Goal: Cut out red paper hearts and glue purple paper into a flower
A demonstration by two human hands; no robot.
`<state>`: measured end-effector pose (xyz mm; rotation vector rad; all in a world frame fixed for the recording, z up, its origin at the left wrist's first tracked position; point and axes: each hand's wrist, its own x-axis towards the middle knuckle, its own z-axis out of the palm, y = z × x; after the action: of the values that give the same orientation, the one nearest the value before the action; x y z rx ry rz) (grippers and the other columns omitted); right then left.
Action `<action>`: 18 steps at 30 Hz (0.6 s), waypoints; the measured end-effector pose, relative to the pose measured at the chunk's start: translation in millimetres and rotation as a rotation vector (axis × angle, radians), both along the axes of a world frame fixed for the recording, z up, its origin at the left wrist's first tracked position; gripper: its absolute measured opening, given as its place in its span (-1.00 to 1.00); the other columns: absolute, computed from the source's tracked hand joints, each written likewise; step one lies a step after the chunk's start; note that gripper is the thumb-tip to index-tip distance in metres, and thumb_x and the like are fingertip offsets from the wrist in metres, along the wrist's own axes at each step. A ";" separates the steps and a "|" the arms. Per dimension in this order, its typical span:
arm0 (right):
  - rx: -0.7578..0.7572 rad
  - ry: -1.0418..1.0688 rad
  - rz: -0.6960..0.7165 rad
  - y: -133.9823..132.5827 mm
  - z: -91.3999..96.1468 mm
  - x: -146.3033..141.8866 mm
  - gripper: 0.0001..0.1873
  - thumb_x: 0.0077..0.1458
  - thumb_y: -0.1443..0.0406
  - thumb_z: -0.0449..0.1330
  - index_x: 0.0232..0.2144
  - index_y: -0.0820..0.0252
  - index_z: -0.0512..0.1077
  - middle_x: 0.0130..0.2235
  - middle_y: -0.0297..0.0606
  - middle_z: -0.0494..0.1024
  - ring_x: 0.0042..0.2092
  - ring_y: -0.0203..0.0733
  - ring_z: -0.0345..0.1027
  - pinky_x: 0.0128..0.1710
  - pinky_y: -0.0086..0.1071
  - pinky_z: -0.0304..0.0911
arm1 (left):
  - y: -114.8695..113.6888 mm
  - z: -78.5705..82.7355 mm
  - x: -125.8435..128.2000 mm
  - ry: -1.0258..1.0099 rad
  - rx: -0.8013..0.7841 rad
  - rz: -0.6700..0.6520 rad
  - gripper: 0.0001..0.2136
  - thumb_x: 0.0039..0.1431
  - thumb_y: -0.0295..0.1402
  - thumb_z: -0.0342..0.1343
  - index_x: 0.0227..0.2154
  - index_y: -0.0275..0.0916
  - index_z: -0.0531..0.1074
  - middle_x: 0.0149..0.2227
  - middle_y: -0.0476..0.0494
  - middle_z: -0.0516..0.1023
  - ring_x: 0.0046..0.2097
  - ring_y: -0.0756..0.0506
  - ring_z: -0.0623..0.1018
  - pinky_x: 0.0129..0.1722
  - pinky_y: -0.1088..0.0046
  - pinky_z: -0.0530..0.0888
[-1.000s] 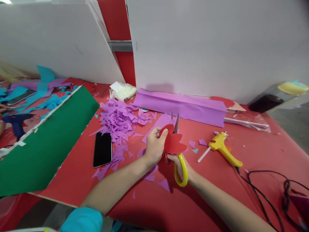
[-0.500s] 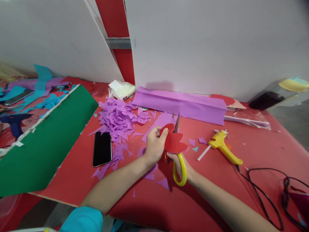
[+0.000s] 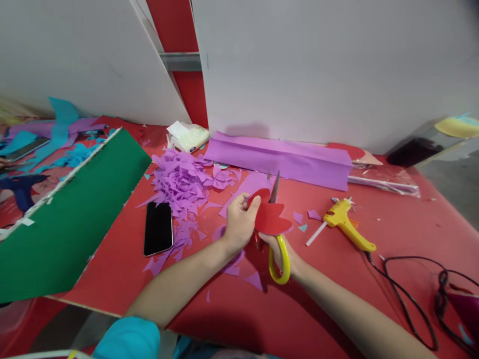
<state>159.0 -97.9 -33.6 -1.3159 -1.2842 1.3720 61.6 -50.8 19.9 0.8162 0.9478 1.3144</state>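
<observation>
My left hand [image 3: 239, 223] pinches the left edge of a red paper cut-out [image 3: 270, 217], thumb on top, just above the red table [image 3: 337, 279]. Below the paper my right hand [image 3: 281, 253] grips yellow-handled scissors [image 3: 279, 244]. Their grey blades poke up behind the cut-out and stand slightly apart. Most of my right hand's fingers are hidden under the paper.
A black phone [image 3: 158, 228] lies left of my hands beside a heap of purple scraps [image 3: 183, 182]. Folded purple paper [image 3: 284, 157] lies along the white wall. A yellow glue gun [image 3: 346, 224] with a black cord [image 3: 407, 294] lies right. A green sheet [image 3: 71, 214] covers the left.
My hands, the red cut-out and the scissors keep the same pose. The view has shifted slightly, so everything sits a little higher in the picture.
</observation>
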 end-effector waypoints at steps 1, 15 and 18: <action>-0.021 0.003 -0.005 0.4 2.1 -0.8 -0.67 -0.08 0.09 0.07 -0.72 0.15 0.21 -0.65 -0.38 0.25 -0.56 -0.29 0.11 -0.51 -0.35 0.08 | -0.1 0.3 0.1 0.004 0.003 0.003 -0.80 -0.05 -0.27 0.17 -0.49 -0.26 0.29 -0.59 0.07 0.42 -0.58 0.07 0.41 -0.53 0.57 0.36; -0.142 -0.002 -0.059 2.5 13.3 -4.4 -0.67 -0.14 0.10 0.10 -0.76 0.10 0.16 -0.71 -0.36 0.23 -0.60 -0.25 0.08 -0.53 -0.27 0.01 | 0.3 -0.3 -0.1 0.020 0.019 0.008 -0.83 -0.01 -0.30 0.14 -0.50 -0.27 0.29 -0.60 0.07 0.40 -0.58 0.09 0.39 -0.54 0.59 0.33; -0.154 0.014 -0.091 2.7 15.5 -6.0 -0.70 -0.16 0.11 0.10 -0.75 0.10 0.16 -0.73 -0.37 0.23 -0.62 -0.26 0.08 -0.55 -0.28 0.01 | 0.7 -1.7 0.2 0.014 0.008 0.009 -0.82 -0.03 -0.29 0.15 -0.50 -0.27 0.29 -0.60 0.07 0.39 -0.57 0.08 0.40 -0.54 0.59 0.33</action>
<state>153.0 -95.2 -18.1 -1.4481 -1.1131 1.4361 61.9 -50.1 18.2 0.8294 0.9590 1.3222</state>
